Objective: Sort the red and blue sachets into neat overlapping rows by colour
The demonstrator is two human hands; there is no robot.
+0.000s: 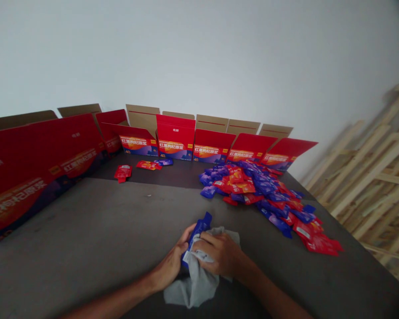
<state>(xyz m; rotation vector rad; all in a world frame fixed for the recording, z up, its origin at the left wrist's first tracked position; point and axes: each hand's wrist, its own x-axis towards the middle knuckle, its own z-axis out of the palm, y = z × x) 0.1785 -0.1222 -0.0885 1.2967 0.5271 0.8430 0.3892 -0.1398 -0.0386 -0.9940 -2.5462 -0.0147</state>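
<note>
1. Our left hand (174,261) grips a blue sachet (199,227), its narrow end pointing away from us, over the near middle of the grey tabletop (96,221).
2. Our right hand (226,252) is closed on a grey cloth (194,290), pressed against the sachet; loose cloth edges droop below both hands.
3. To our left we have a broad stretch of tabletop, reaching to the red boxes (36,177) along that side.
4. Ahead, more room runs to the back row of boxes (176,144), three loose sachets (148,165) lying before it.
5. To our right, a heap of sachets (252,188) narrows our room, its nearest ones near the slanting table edge; wooden frames (389,178) stand beyond.
</note>
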